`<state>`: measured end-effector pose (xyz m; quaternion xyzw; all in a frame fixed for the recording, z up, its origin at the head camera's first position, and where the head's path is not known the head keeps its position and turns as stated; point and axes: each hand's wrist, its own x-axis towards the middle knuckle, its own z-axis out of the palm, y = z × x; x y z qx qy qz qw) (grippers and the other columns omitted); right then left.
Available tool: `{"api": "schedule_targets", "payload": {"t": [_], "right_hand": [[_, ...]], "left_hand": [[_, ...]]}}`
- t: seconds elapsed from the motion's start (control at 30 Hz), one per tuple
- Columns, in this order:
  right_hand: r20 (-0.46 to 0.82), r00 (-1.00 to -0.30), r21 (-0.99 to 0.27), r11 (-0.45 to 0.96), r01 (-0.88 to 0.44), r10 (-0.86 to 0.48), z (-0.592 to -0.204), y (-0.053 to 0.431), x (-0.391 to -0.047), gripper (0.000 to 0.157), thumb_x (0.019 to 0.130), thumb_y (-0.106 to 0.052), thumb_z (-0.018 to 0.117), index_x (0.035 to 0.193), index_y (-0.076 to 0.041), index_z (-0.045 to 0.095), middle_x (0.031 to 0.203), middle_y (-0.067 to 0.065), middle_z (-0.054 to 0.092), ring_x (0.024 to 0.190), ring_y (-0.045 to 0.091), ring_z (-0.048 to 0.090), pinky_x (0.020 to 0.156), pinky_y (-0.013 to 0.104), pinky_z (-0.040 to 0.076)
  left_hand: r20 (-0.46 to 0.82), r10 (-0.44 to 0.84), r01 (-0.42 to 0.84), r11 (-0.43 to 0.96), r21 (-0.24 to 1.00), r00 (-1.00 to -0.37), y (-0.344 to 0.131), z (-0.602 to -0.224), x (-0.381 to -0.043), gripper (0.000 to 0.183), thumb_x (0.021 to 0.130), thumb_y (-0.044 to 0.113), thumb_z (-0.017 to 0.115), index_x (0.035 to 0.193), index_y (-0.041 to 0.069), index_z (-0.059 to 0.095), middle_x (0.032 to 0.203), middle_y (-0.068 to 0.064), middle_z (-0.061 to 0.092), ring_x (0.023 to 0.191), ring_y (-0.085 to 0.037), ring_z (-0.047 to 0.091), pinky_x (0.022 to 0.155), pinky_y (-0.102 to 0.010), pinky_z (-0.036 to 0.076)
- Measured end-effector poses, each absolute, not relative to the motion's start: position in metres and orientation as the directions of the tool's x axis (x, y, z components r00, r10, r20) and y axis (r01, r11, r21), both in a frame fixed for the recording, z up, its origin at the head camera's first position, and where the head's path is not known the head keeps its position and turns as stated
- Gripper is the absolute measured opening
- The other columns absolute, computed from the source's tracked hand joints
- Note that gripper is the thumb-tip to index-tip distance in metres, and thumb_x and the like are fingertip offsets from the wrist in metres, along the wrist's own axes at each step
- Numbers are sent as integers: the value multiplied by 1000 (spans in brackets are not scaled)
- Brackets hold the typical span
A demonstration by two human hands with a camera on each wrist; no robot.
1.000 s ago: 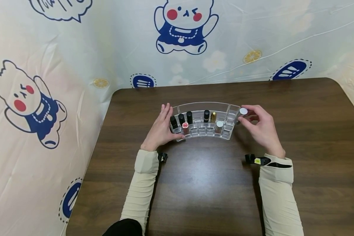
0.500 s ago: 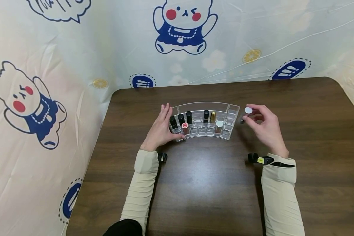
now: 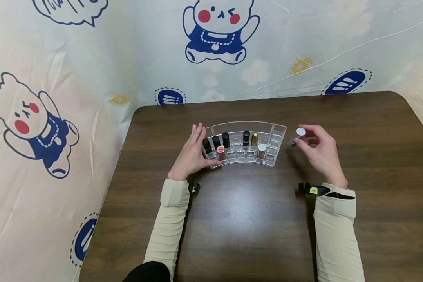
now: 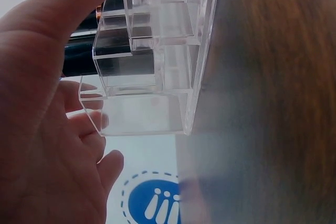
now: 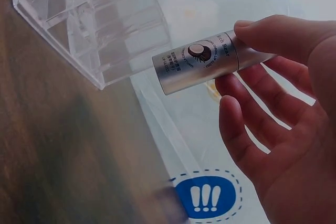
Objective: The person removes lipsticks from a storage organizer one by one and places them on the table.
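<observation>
A clear tiered lipstick organizer [image 3: 241, 156] stands on the table. My left hand [image 3: 191, 156] grips its left end, thumb along the front and fingers at the far side. Several black-capped tubes [image 3: 226, 140], a gold tube [image 3: 255, 139], a red-topped tube [image 3: 221, 152] and a silver-capped tube [image 3: 261, 151] stand in its slots. Right of the organizer, my right hand [image 3: 320, 152] pinches a silver lipstick tube [image 5: 197, 62] between thumb and fingers. Printed with a coconut picture, it is tilted and apart from the organizer. The left wrist view shows black tubes [image 4: 79, 56] behind the clear wall.
The dark wooden table [image 3: 239, 219] has its far edge against a pale printed curtain [image 3: 218, 78]. A black wrist camera [image 3: 304, 188] is strapped over each beige sleeve [image 3: 335, 231].
My right hand has moved a little to the right with the silver lipstick tube, away from the organizer's right end. My left hand and the organizer have stayed in place.
</observation>
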<state>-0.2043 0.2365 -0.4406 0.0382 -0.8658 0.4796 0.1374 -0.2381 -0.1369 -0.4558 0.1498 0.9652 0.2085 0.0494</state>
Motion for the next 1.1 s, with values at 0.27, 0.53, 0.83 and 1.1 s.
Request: {"api": "schedule_targets", "payload": {"t": [0.27, 0.53, 0.83, 1.1], "right_hand": [[251, -964, -823, 543, -164, 89, -444, 238, -206, 39, 88, -10, 70, 126, -7, 61, 112, 12, 63, 89, 0, 55, 78, 7, 43], [233, -962, -813, 571, -112, 143, -452, 240, -209, 37, 88, -9, 70, 123, -2, 61, 109, 16, 63, 90, -2, 54, 77, 10, 44], [185, -970, -816, 574, -62, 158, -458, 239, -212, 36, 90, -11, 68, 124, -2, 61, 113, 18, 63, 100, 25, 59, 79, 9, 43], [162, -977, -824, 563, -57, 138, -461, 238, -214, 37, 91, -12, 67, 126, -1, 60, 115, 20, 62, 103, 30, 59, 80, 11, 43]], "left_hand": [[-34, 313, 270, 865, 424, -949, -138, -457, -238, 124, 66, 59, 81, 156, 7, 12, 165, -4, -3, 151, -18, -11, 120, -46, 18], [-37, 312, 268, 865, 425, -949, -137, -456, -239, 125, 66, 59, 81, 156, 8, 12, 165, -4, -4, 151, -18, -11, 120, -46, 17], [-41, 308, 262, 865, 427, -950, -137, -455, -238, 124, 66, 59, 81, 156, 8, 11, 165, -3, -5, 151, -19, -11, 120, -46, 17], [-29, 313, 270, 860, 433, -949, -137, -456, -239, 125, 65, 60, 82, 156, 7, 13, 165, -5, -2, 151, -18, -11, 120, -46, 18]]}}
